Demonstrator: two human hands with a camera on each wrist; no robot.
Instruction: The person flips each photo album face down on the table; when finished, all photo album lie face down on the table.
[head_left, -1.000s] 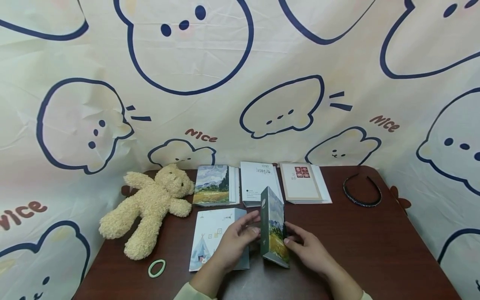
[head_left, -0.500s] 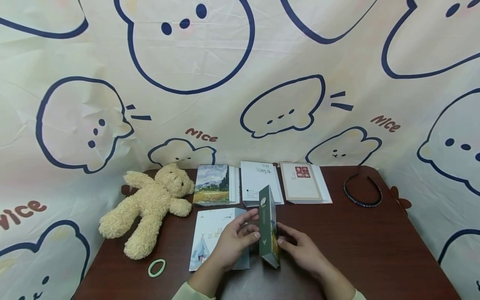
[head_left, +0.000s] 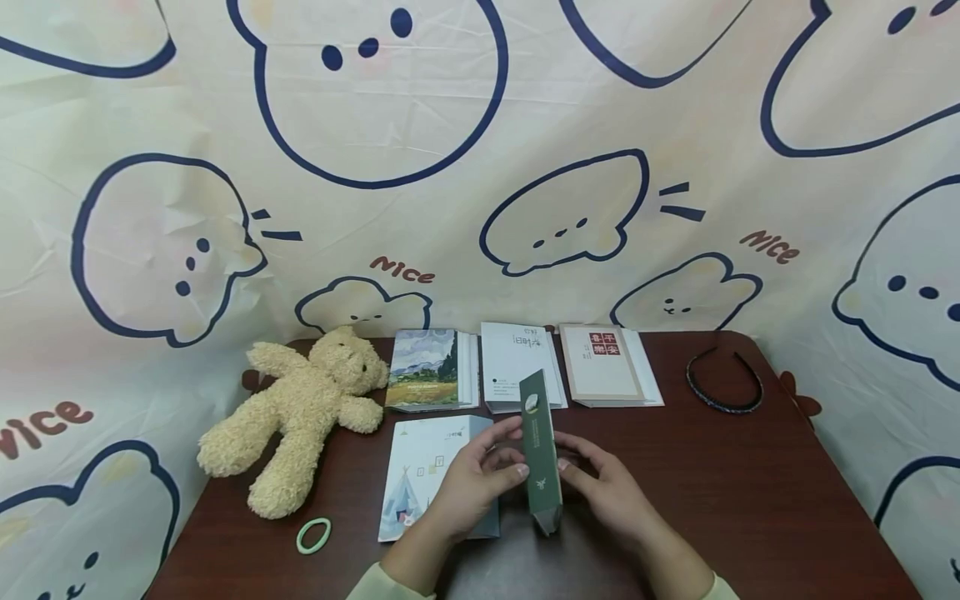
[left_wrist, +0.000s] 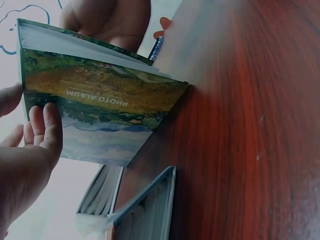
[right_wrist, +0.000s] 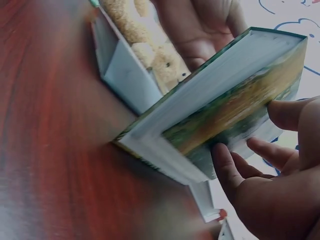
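A photo album (head_left: 543, 454) with a dark green spine and painted landscape covers stands upright between my hands, spine toward me. My left hand (head_left: 467, 483) holds its left side, fingertips (left_wrist: 50, 111) on the painted cover and thumb at the spine edge. From the other side my right hand (head_left: 618, 496) steadies it, with fingertips and thumb (right_wrist: 282, 114) against the opposite cover. The lower corner is close over the table in both wrist views, and its white page edges show between the covers. A white album (head_left: 416, 483) with a tent picture lies partly behind my left hand.
Along the back lie a landscape album (head_left: 422, 367), a white album (head_left: 510, 358) and a cream one with red squares (head_left: 603, 367). A teddy bear (head_left: 318, 408) and a green ring (head_left: 313, 536) are at left, a dark headband (head_left: 723, 407) at right.
The album has turned between my hands: its painted right cover has swung out of the head view, and the green spine now faces me. The other things have stayed put.
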